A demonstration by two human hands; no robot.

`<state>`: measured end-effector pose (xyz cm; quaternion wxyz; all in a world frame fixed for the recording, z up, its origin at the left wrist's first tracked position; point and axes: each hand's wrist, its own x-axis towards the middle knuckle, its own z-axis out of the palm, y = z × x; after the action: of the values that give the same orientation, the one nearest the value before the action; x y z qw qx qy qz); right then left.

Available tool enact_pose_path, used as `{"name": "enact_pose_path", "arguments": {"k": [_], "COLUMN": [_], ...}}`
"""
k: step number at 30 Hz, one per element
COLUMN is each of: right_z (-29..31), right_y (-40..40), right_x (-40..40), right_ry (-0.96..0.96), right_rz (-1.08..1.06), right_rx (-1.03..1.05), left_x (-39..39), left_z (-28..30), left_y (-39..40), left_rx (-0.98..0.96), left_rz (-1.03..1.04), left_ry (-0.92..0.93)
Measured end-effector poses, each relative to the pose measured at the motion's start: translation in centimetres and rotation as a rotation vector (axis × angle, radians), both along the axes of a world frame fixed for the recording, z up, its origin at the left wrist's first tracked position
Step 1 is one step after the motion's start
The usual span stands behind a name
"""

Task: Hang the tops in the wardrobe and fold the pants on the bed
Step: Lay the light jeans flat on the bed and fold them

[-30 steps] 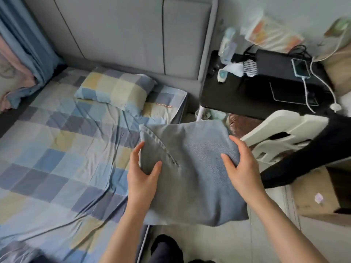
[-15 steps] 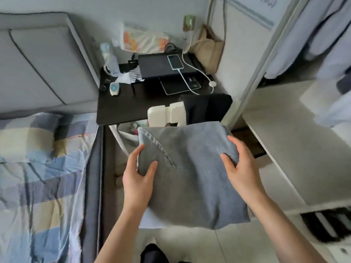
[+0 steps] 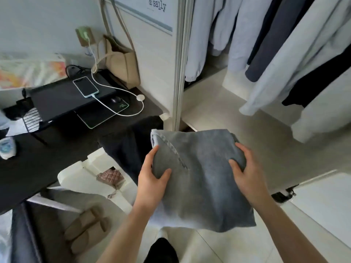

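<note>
A folded pair of grey jeans [image 3: 201,186] is held flat in the air in front of me. My left hand [image 3: 152,179] grips its left edge with the thumb on top. On the right edge my right hand [image 3: 247,171] does the same. The jeans hover in front of the open wardrobe, whose pale shelf [image 3: 237,130] lies just beyond them. Several tops [image 3: 284,44] in white, grey and black hang inside on the right. The bed is out of view.
A black desk [image 3: 57,152] at left carries a phone [image 3: 85,86] on a charging cable, a monitor stand and small items. A white chair [image 3: 91,173] with a black garment [image 3: 129,145] draped over it stands beside the desk. Slippers [image 3: 85,228] lie on the floor.
The view has swung right, from the bed past the desk to the open wardrobe. The folded jeans stay in both hands, carried along toward the wardrobe shelf.
</note>
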<state>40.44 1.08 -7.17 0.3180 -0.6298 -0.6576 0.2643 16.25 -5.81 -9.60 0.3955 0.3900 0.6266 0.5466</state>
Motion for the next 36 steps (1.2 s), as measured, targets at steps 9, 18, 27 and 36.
{"name": "enact_pose_path", "arguments": {"k": [9, 18, 27, 36], "right_z": [-2.8, -8.9, -15.7, -22.3], "right_y": [3.7, 7.7, 19.9, 25.2], "right_x": [1.8, 7.3, 14.9, 19.9], "right_ry": [-0.03, 0.017, 0.039, -0.362], "right_rz": [-0.332, -0.633, -0.91, -0.859], "right_rx": [-0.149, -0.341, -0.102, -0.547], "left_x": [0.5, 5.9, 15.9, 21.7], "left_z": [-3.7, -9.5, -15.4, -25.0], "left_y": [11.3, 20.2, 36.2, 41.5], "left_rx": [-0.139, -0.334, -0.302, -0.471], "left_rz": [-0.345, -0.565, -0.698, -1.126], "left_ry": [-0.041, -0.064, -0.042, 0.799]}}
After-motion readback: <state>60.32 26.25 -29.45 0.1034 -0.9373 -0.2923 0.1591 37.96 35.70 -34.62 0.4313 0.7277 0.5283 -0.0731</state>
